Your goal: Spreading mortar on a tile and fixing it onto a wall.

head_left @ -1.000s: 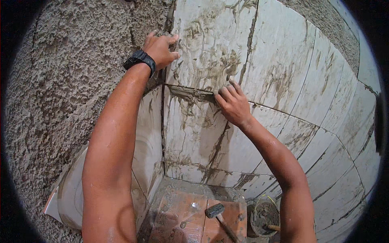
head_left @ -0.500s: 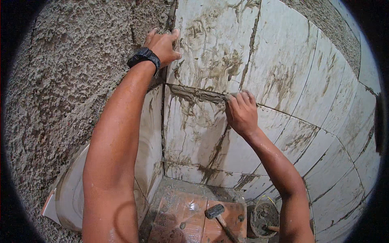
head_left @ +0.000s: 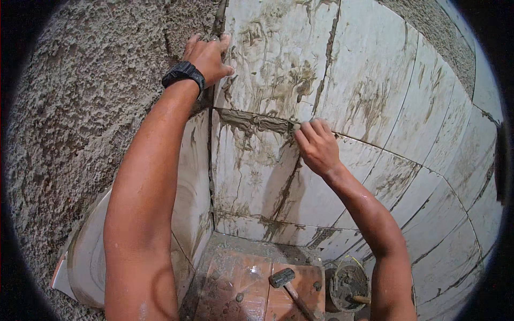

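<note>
Hands up on the wall in the head view: the left hand [head_left: 206, 58] is spread at the left edge of the smeared tile [head_left: 273, 59], thumb and fingertips just reaching its face, while the right hand [head_left: 320, 145] sits under that tile's lower right corner, fingers curled to the joint; whether they pinch anything, I can't tell. The tile itself stands on the wall, and directly beneath it runs a ragged band of wet mortar [head_left: 257, 123]. Here's the danger, as I judge it: push too hard from the left and the tile could slide or tip, closing its joint with the neighbouring tile [head_left: 369, 75] on its right. Drag at that corner and the soft mortar could crumble out, leaving the lower edge poorly backed and likely to sag. Slick, muddy fingers could slip, too! And well below the tile, a hammer [head_left: 282, 277] lies beside a bucket [head_left: 332, 299], right where a dropped piece could strike or a foot could catch.
</note>
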{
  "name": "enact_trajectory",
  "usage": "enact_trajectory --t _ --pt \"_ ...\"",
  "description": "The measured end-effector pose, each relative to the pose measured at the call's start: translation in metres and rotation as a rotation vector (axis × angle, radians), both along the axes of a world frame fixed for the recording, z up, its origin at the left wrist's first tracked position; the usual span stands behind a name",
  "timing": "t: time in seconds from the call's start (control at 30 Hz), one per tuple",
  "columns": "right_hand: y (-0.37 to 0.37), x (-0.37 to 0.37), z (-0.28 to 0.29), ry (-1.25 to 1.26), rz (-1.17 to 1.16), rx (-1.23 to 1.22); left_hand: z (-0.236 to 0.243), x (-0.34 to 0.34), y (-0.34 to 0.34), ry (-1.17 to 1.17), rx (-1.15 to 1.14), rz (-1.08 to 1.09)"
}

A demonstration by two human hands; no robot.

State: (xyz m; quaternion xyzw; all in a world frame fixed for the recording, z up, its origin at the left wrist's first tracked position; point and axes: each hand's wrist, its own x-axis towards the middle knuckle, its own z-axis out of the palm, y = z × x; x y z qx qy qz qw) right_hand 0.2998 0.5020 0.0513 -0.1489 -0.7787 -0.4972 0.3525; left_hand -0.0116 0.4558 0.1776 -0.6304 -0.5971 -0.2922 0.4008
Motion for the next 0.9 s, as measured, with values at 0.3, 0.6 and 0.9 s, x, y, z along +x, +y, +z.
enact_trajectory --t 0.3,0.6,0.9 --pt "-0.006 -0.012 0.020 -0.212 -0.065 0.061 -0.001 0.000 0.001 -0.065 0.013 -0.017" --pt "-0.005 -0.012 0.018 -0.041 -0.043 -0.074 -0.001 -0.001 -0.001 -0.058 0.010 -0.037" --pt "0.005 -0.016 0.011 0.071 -0.078 -0.040 -0.021 0.053 -0.003 -0.105 0.100 0.023"
